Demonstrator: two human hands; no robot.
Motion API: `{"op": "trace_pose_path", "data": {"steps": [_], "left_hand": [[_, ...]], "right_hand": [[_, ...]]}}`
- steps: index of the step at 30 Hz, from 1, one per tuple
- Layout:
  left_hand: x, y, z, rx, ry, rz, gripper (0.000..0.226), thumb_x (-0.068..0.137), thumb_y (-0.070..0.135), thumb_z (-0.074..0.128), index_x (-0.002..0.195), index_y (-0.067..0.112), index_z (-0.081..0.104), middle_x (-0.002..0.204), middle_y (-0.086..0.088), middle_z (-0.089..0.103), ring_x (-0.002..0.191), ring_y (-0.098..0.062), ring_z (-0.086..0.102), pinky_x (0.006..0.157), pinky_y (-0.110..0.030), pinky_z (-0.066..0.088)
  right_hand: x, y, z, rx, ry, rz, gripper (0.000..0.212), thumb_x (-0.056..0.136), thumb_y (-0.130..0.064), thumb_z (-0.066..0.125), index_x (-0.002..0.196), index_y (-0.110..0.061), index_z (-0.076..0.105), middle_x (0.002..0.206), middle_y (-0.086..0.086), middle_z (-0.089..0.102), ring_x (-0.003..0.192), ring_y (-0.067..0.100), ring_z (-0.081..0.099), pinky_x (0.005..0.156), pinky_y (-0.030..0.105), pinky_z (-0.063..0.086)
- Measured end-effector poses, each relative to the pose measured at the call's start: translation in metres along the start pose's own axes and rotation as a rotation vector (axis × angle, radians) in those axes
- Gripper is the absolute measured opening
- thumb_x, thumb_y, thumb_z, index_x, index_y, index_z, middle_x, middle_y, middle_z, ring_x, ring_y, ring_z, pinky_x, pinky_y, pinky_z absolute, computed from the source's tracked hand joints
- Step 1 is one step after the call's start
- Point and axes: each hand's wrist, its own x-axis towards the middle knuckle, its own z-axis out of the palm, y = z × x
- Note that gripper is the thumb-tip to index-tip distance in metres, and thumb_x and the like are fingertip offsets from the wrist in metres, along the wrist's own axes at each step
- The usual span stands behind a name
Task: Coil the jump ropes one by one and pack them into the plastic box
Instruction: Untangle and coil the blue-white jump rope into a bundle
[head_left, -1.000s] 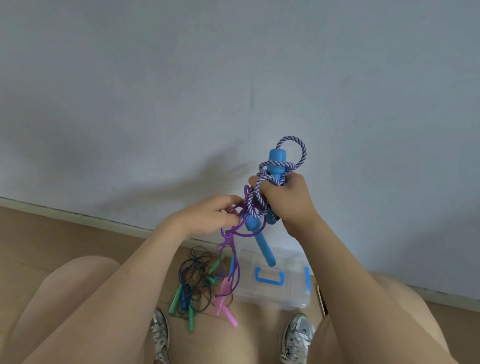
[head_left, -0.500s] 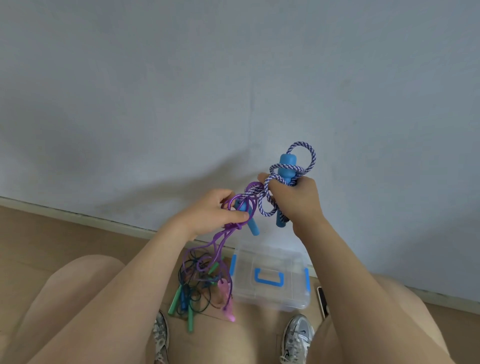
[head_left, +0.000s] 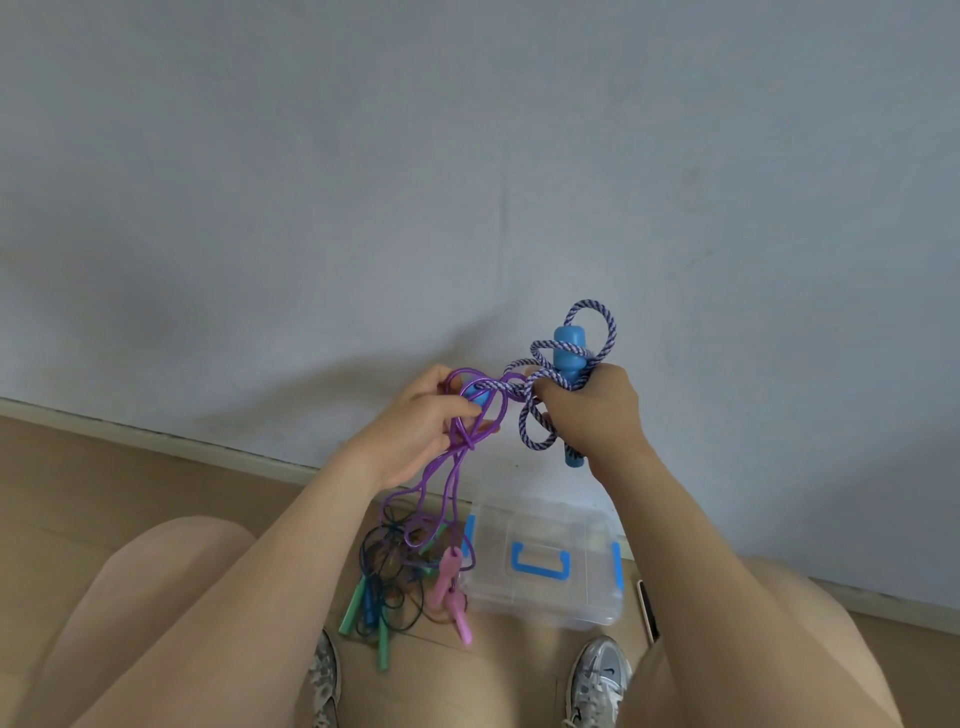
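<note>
- My right hand (head_left: 589, 415) is closed around an upright blue handle (head_left: 569, 353). Its capped top sticks out above the fist and its bottom end shows below.
- The braided rope (head_left: 535, 421) (blue and white twist) loops over that handle's top, hangs in a loop beside the fist and runs across to my left.
- My left hand (head_left: 415, 423) is curled round loops of a purple rope (head_left: 460, 467). A second blue handle (head_left: 480, 399) pokes out between the fingers, with the braided rope meeting it there.
- The purple rope hangs down from the left hand to the pile of ropes (head_left: 395, 566) on the floor (head_left: 156, 483).
- In the pile I can pick out green handles (head_left: 353, 610), pink handles (head_left: 448, 571) and thin dark cord. I cannot tell which cord belongs to which.
- The plastic box (head_left: 550, 597) sits on the floor just right of the pile, close to the wall (head_left: 467, 156), its clear lid shut and its blue carry grip (head_left: 540, 562) facing up.
- Both hands are held up in front of the wall, above the box and pile.
</note>
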Motion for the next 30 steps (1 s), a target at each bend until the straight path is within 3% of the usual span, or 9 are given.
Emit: {"op": "trace_pose_path", "data": {"steps": [5, 8, 11, 15, 19, 22, 25, 28, 30], "left_hand": [[-0.003, 0.007, 0.000, 0.120, 0.120, 0.014, 0.038, 0.095, -0.002, 0.042, 0.120, 0.004, 0.070, 0.116, -0.018, 0.061, 0.096, -0.035, 0.067, 0.094, -0.047, 0.059], [-0.003, 0.004, -0.007, 0.337, 0.056, 0.067, 0.021, 0.094, 0.020, 0.066, 0.110, 0.014, 0.078, 0.108, -0.009, 0.068, 0.096, -0.026, 0.071, 0.094, -0.044, 0.060], [-0.002, -0.007, -0.010, 0.623, 0.093, 0.145, 0.036, 0.074, 0.026, 0.092, 0.106, 0.024, 0.076, 0.102, 0.001, 0.073, 0.085, -0.008, 0.071, 0.075, -0.026, 0.059], [-0.001, -0.008, -0.011, 0.642, 0.095, 0.187, 0.027, 0.076, 0.017, 0.088, 0.099, 0.027, 0.079, 0.092, 0.007, 0.079, 0.084, -0.009, 0.072, 0.080, -0.030, 0.057], [-0.004, -0.002, -0.007, 0.654, 0.089, 0.155, 0.038, 0.088, -0.001, 0.063, 0.096, 0.031, 0.081, 0.082, 0.013, 0.077, 0.073, -0.005, 0.063, 0.079, -0.028, 0.049], [-0.001, -0.002, -0.013, 0.686, 0.058, 0.138, 0.045, 0.091, -0.001, 0.054, 0.104, 0.032, 0.082, 0.091, 0.015, 0.079, 0.079, -0.007, 0.065, 0.085, -0.032, 0.051], [-0.001, -0.002, -0.016, 0.727, 0.043, 0.137, 0.043, 0.092, -0.001, 0.062, 0.115, 0.030, 0.080, 0.109, 0.011, 0.078, 0.099, -0.009, 0.070, 0.094, -0.031, 0.054], [-0.004, 0.000, -0.016, 0.766, 0.022, 0.160, 0.043, 0.089, -0.007, 0.072, 0.114, 0.028, 0.078, 0.112, 0.011, 0.075, 0.092, -0.007, 0.074, 0.081, -0.018, 0.055], [-0.005, 0.000, -0.018, 0.808, 0.003, 0.170, 0.039, 0.087, -0.006, 0.075, 0.108, 0.027, 0.073, 0.108, 0.006, 0.072, 0.087, -0.010, 0.072, 0.078, -0.028, 0.059]], "right_hand": [[0.000, 0.002, -0.001, -0.065, 0.020, -0.019, 0.024, 0.082, -0.028, 0.078, 0.080, -0.009, 0.064, 0.075, 0.013, 0.069, 0.068, 0.029, 0.064, 0.062, 0.040, 0.054], [-0.003, -0.001, 0.001, 0.073, -0.051, 0.017, 0.035, 0.077, -0.034, 0.077, 0.084, -0.002, 0.066, 0.073, 0.011, 0.068, 0.064, 0.028, 0.064, 0.061, 0.040, 0.052], [-0.011, -0.009, 0.004, 0.202, -0.158, 0.011, 0.045, 0.074, -0.038, 0.074, 0.089, 0.004, 0.070, 0.085, 0.025, 0.073, 0.070, 0.039, 0.067, 0.068, 0.056, 0.058], [-0.015, -0.013, 0.007, 0.210, -0.166, -0.050, 0.064, 0.062, -0.050, 0.068, 0.099, 0.003, 0.073, 0.096, 0.028, 0.073, 0.093, 0.052, 0.068, 0.079, 0.064, 0.058], [-0.011, -0.009, 0.005, 0.082, -0.100, -0.068, 0.031, 0.079, -0.032, 0.074, 0.089, -0.002, 0.073, 0.075, 0.015, 0.074, 0.070, 0.038, 0.070, 0.065, 0.051, 0.059], [-0.008, -0.004, 0.008, 0.048, -0.079, -0.062, 0.022, 0.083, -0.029, 0.075, 0.089, -0.008, 0.074, 0.077, 0.015, 0.074, 0.072, 0.036, 0.073, 0.061, 0.050, 0.060], [-0.003, 0.002, 0.010, -0.009, 0.002, -0.040, 0.023, 0.085, -0.030, 0.077, 0.090, -0.009, 0.070, 0.080, 0.009, 0.073, 0.075, 0.029, 0.071, 0.063, 0.040, 0.057], [0.000, 0.006, 0.007, -0.028, 0.077, -0.038, 0.021, 0.088, -0.026, 0.077, 0.092, -0.008, 0.068, 0.078, 0.004, 0.070, 0.070, 0.023, 0.066, 0.059, 0.032, 0.051], [-0.001, 0.005, 0.006, -0.026, 0.070, -0.052, 0.017, 0.087, -0.023, 0.076, 0.090, -0.007, 0.070, 0.072, 0.003, 0.068, 0.063, 0.021, 0.062, 0.056, 0.033, 0.051]]}}
